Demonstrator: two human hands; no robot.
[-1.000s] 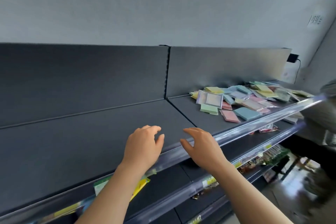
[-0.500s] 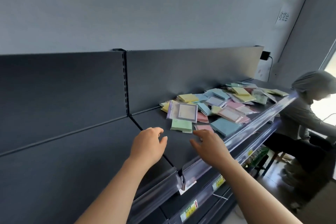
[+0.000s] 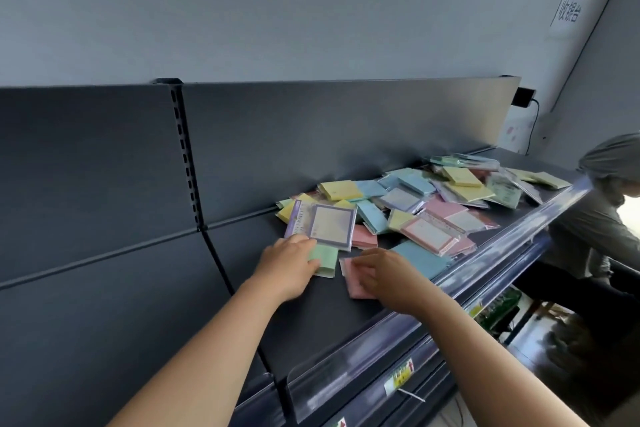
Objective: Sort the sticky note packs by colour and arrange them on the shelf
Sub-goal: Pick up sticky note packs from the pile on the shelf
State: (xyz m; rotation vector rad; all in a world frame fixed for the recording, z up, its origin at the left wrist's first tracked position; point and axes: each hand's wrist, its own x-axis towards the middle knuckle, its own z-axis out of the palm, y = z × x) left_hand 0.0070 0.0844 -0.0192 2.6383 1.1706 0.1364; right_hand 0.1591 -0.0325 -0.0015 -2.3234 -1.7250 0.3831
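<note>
A jumbled pile of sticky note packs (image 3: pixel 433 198) in yellow, blue, pink, green and purple lies on the right part of the dark shelf (image 3: pixel 311 322). At the pile's near edge, my left hand (image 3: pixel 287 263) pinches a green pack (image 3: pixel 327 258) that lies partly under a purple-framed pack (image 3: pixel 332 225). My right hand (image 3: pixel 391 274) has its fingers curled over a pink pack (image 3: pixel 355 284) lying flat on the shelf. A blue pack (image 3: pixel 420 258) lies just right of that hand.
A clear plastic price rail (image 3: pixel 381 347) runs along the shelf's front edge. The left shelf section (image 3: pixel 104 305) is bare dark metal beyond a slotted upright (image 3: pixel 187 156). A person (image 3: pixel 606 218) sits at the far right. Lower shelves hold goods.
The view has swung right and closer to the pile. Both hands have reached forward from the shelf's front edge onto the packs, the left taking the green one, the right the pink one.
</note>
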